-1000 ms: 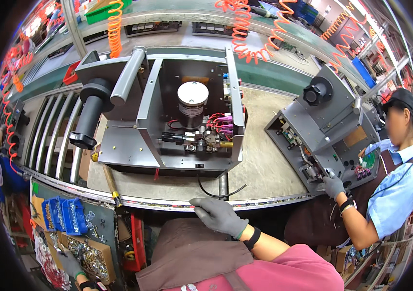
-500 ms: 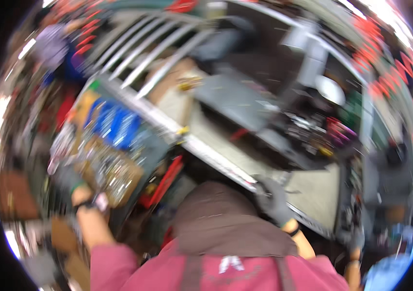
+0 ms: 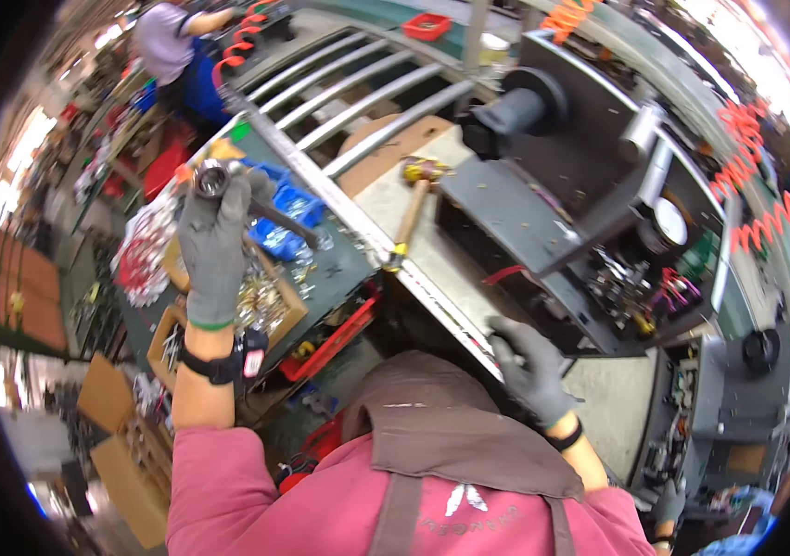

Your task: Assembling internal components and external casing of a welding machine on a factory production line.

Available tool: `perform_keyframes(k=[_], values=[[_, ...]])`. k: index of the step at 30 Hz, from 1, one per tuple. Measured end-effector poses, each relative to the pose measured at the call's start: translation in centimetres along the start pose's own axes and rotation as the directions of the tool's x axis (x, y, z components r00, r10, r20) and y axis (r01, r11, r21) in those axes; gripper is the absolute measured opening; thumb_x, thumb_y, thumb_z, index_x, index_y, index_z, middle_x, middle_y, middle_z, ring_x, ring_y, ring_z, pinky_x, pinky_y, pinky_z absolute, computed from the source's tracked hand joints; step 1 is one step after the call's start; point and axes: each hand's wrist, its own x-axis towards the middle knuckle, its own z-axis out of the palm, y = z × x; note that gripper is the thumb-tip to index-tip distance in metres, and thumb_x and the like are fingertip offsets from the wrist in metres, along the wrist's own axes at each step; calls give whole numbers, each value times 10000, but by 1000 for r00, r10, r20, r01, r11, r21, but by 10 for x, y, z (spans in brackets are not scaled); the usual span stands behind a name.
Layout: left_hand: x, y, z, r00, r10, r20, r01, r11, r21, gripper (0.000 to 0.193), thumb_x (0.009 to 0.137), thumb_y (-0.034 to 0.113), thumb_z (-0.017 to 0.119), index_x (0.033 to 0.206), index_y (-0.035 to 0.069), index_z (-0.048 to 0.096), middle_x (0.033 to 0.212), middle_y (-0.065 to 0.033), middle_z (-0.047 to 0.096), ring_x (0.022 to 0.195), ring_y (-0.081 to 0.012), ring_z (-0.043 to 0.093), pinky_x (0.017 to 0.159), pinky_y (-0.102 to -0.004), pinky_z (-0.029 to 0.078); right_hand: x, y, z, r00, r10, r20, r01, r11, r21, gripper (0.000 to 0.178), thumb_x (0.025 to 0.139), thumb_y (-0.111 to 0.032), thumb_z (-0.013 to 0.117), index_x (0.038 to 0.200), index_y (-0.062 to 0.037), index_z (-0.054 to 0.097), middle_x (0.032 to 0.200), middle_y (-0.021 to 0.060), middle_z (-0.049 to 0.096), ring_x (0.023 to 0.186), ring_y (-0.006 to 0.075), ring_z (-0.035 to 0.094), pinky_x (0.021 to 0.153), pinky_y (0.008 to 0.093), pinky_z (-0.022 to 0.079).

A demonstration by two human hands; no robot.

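My left hand (image 3: 212,264), in a grey glove, is raised over the parts table. It is closed on a metal tool with a round hollow end (image 3: 211,179); a dark bar (image 3: 282,221) sticks out to the right, apparently part of the same tool. My right hand (image 3: 532,375), also gloved, rests at the pale rail (image 3: 446,312) of the work line, its fingers apart and nothing seen in them. Beyond the rail stands a large dark grey metal cabinet (image 3: 516,208) with a black cylinder (image 3: 525,107) and loose fittings inside. A mallet (image 3: 411,218) with a wooden handle lies to its left.
A blue plastic bag (image 3: 288,213) and a carton of small metal parts (image 3: 274,310) lie on the side table. Below is a red tray (image 3: 330,338). Metal rollers (image 3: 358,107) run at the back. Other people work at far left and lower right.
My left hand has moved up and away from me from the near side of the parts table and now holds the tool. My right hand stays by the rail. The blurred view has sharpened.
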Motion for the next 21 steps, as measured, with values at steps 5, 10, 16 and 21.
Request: perform_keyframes(k=[5, 10, 16, 21], values=[[-18, -16, 72, 827, -507, 244, 563, 747, -355, 385, 894, 295, 624, 1157, 27, 536, 966, -111, 624, 884, -221, 642, 736, -321, 560, 14, -15, 13, 997, 72, 20, -72, 997, 34, 390, 821, -82, 639, 1190, -26, 526, 985, 147, 613, 889, 244, 626, 723, 319, 502], [-17, -32, 108, 678, -621, 395, 734, 543, -407, 380, 898, 306, 616, 1174, 54, 548, 1041, -108, 613, 938, -205, 630, 726, -302, 560, 30, -22, 21, 945, 326, -21, -287, 859, 425, 491, 850, -172, 640, 1281, -30, 453, 1184, 141, 544, 1104, 216, 545, 896, 317, 459], [-36, -25, 141, 609, -536, 585, 784, 519, -341, 395, 923, 302, 570, 1229, 62, 496, 1067, -104, 596, 992, -207, 606, 814, -331, 528, 37, -30, 30, 960, 281, 17, -279, 945, 173, 360, 877, -243, 613, 1174, -53, 541, 935, 165, 617, 853, 258, 628, 745, 359, 483], [-55, -32, 174, 474, -566, 674, 877, 372, -304, 393, 946, 291, 533, 1241, 37, 476, 1071, -136, 584, 1035, -256, 592, 881, -415, 517, 18, -25, 23, 831, 553, 62, -535, 764, 360, 308, 880, -211, 614, 1137, -49, 563, 791, 65, 580, 701, 140, 552, 647, 299, 462]])
